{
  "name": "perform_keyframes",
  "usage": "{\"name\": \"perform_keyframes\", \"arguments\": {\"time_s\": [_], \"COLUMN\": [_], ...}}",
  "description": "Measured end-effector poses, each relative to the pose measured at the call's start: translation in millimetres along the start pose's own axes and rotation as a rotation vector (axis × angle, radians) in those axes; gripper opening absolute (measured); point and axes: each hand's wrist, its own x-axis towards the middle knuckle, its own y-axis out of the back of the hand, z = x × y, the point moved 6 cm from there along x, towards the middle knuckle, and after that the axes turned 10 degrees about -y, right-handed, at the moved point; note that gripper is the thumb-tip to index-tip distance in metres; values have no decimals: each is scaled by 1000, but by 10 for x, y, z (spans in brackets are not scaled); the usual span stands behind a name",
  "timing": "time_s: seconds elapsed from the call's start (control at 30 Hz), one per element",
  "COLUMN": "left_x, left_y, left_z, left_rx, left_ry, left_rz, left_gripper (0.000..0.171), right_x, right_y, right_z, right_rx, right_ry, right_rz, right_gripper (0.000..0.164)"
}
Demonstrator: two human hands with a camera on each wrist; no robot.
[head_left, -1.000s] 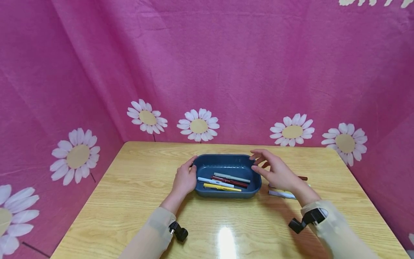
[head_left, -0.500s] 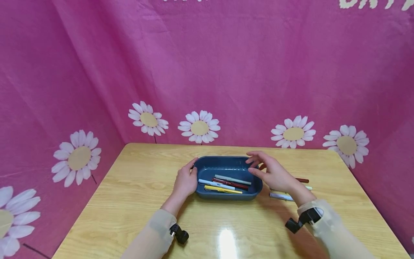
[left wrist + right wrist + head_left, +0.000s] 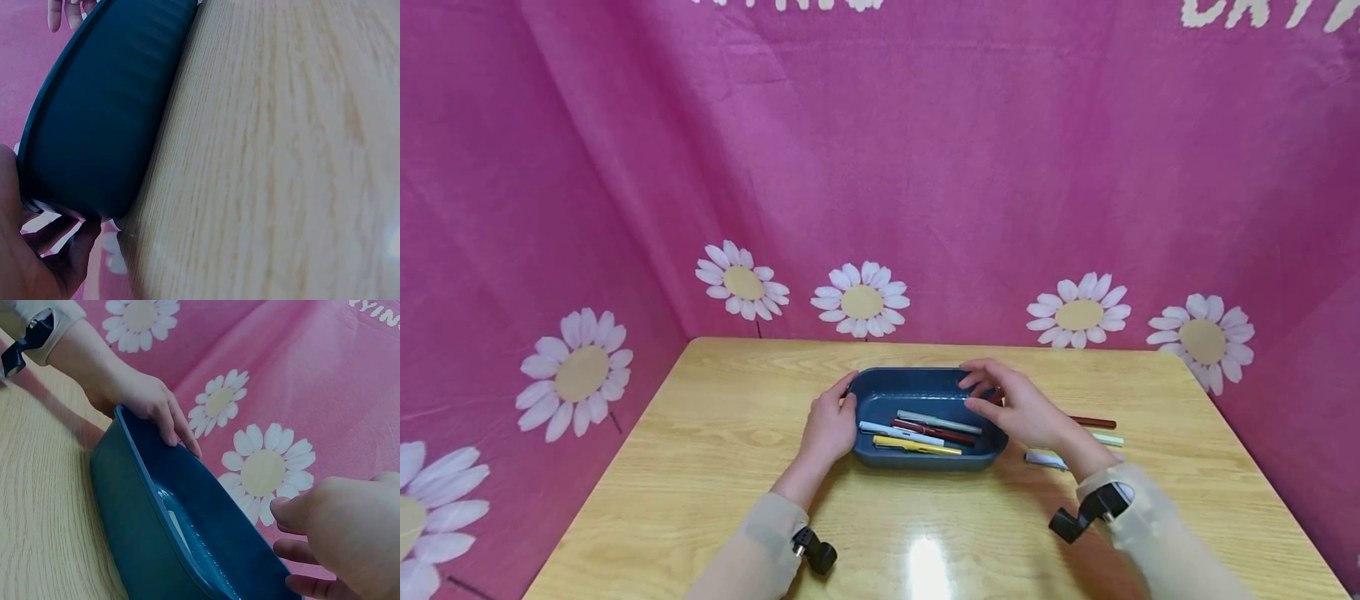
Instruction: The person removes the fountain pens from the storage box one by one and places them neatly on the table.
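A deep blue rectangular bin (image 3: 917,382) with rounded corners sits on the table. My left hand (image 3: 830,425) grips its left end, thumb at the rim and fingers around the outer wall (image 3: 94,125). Inside lie a grey pen (image 3: 936,420), a dark red pen (image 3: 951,435), a pale blue pen (image 3: 895,432) and a yellow pen (image 3: 917,447). Over the bin's right end is my right hand (image 3: 1022,408), fingers apart and loosely bent with nothing held. In the right wrist view, the fingertips of that hand (image 3: 344,531) are right by the bin's rim.
To the right of the bin, partly behind the right forearm, lie a dark red pen (image 3: 1093,422), a pale green pen (image 3: 1108,439) and a pale lavender pen (image 3: 1045,459). A pink cloth (image 3: 925,183) with daisies hangs behind the wooden table (image 3: 700,467).
My right hand has shifted slightly left, farther over the bin's right end, exposing more of the dark red pen on the table. The left hand keeps its grip on the bin.
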Motion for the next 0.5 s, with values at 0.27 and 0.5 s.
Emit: {"name": "perform_keyframes", "arguments": {"time_s": [0.27, 0.5], "left_x": [-27, -9], "left_y": [-3, 11], "left_z": [-39, -5], "left_rx": [17, 5], "left_ry": [0, -12], "left_rz": [-8, 4], "left_gripper": [46, 46], "right_x": [25, 83], "right_y": [-65, -73], "right_z": [25, 25], "right_rx": [6, 12], "right_ry": [4, 12], "right_rz": [-10, -15], "right_gripper": [46, 47]}}
